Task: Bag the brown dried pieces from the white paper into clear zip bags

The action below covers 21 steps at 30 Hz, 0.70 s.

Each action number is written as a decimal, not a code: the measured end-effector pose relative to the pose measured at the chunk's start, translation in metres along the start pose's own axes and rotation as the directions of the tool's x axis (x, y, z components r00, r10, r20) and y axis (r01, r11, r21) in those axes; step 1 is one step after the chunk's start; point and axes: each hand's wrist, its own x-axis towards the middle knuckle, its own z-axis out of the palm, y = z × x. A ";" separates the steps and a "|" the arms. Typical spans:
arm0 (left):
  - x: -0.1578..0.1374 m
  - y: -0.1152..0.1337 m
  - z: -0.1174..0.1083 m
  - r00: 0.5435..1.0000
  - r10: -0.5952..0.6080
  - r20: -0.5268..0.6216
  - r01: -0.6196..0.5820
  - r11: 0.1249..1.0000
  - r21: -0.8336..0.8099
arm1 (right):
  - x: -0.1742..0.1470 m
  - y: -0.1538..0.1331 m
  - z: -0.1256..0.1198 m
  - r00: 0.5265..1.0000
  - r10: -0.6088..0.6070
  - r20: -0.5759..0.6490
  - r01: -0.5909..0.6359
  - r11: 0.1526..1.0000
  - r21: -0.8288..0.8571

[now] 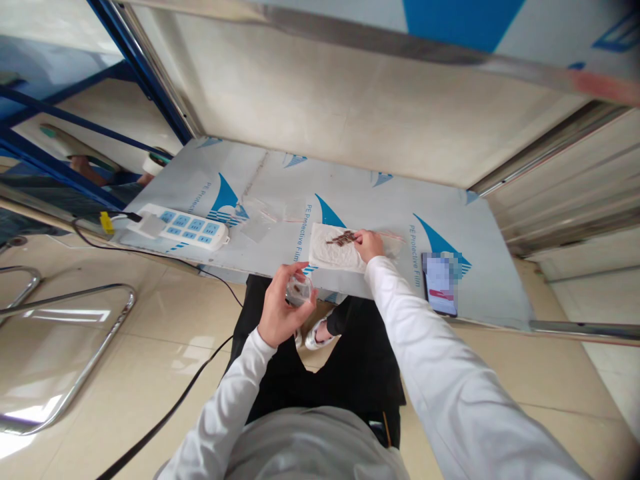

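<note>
The left hand [286,305] grips a clear cup [299,291] by the bench's [375,203] front edge; the right hand [369,246] pinches brown bits [342,239], which hasty dragging could scatter off the white tissue [325,258].

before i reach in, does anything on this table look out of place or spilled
Nothing stands out as spilled: the brown pieces lie together on the white pad, by the right hand. What looks slightly off is the phone, lying close to the front edge of the table, where it might get knocked off.
</note>
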 end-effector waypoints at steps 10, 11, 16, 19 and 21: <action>0.006 0.003 0.005 0.999 0.038 -0.020 -0.038 0.998 -0.042 | -0.095 -0.075 -0.053 0.957 -0.190 -0.218 0.285 0.757 0.589; 0.007 0.005 0.007 0.999 0.048 -0.023 -0.049 0.998 -0.050 | -0.115 -0.088 -0.062 0.945 -0.247 -0.212 0.326 0.697 0.639; 0.010 0.014 0.013 0.995 0.097 -0.027 -0.099 0.990 -0.105 | -0.168 -0.124 -0.088 0.871 -0.456 -0.181 0.475 0.692 0.543; 0.010 0.016 0.016 0.992 0.122 -0.033 -0.125 0.985 -0.122 | -0.169 -0.123 -0.090 0.840 -0.515 -0.172 0.533 0.718 0.448; 0.009 0.016 0.018 0.992 0.121 -0.036 -0.124 0.985 -0.123 | -0.167 -0.120 -0.090 0.828 -0.539 -0.155 0.552 0.733 0.397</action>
